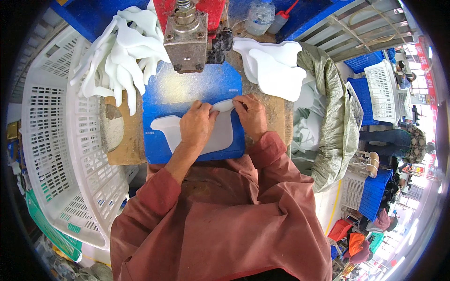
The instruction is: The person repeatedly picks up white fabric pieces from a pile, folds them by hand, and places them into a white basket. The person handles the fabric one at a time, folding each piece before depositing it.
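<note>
Head view: I look straight down at my bench, both forearms in faded red sleeves coming in from below.
Piece in hand: a flat white plastic sheet with a curved, winged outline (220, 133) lies on the blue cutting board (197, 86), just in front of the grey metal press head (186, 37).
My left hand (197, 124): palm down on the middle of the sheet, fingers together and pressing it flat; not wrapped around it.
My right hand (251, 114): fingertips closed on the sheet's upper right edge, pinching it near the board's right side.
Done, as I judge it: a heap of white trimmed strips and offcuts (119, 51) lies to the upper left, over the rim of the white slotted plastic crate (51, 131), so a good many pieces look finished.
Left, as I judge it: a stack of white uncut sheets (274, 65) waits at upper right beside the grey-green woven sack (330, 107), which holds more white material.
This piece: placed on the board but not under the press head.
</note>
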`<state>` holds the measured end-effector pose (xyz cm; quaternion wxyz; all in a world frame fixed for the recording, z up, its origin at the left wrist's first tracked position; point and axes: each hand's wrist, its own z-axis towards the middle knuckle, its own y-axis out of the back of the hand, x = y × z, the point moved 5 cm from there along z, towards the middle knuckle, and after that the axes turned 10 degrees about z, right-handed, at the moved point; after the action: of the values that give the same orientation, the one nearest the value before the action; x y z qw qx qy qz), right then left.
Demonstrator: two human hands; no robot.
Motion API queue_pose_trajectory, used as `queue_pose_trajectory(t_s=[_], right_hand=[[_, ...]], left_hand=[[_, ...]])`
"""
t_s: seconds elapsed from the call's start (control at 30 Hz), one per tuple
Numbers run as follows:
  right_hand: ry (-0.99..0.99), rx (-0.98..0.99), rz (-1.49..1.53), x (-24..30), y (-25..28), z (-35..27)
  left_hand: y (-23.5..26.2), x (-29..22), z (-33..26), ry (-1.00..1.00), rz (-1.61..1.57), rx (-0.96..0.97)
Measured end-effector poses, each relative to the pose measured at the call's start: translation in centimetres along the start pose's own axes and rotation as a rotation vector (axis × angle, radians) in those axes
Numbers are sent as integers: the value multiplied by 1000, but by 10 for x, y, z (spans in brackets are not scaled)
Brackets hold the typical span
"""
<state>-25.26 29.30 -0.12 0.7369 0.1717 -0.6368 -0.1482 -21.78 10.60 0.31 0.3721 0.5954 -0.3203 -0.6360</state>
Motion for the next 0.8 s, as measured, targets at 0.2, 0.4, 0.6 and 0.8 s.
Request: queue_pose_trajectory(t_s=[0.2,0.4,0.6,0.8], right_hand=[[-51,10,-10,-4,-3,2],[-124,52,-153,-5,-3,6],[-114,84,-208,-10,-6,10],[-164,176,-19,-4,4,12]], left_hand=[[-1,0,1,-16,10,-10],[-3,0,5,-15,27,21],[-6,2,8,-32,43,7],[-5,6,5,-18,-7,3]])
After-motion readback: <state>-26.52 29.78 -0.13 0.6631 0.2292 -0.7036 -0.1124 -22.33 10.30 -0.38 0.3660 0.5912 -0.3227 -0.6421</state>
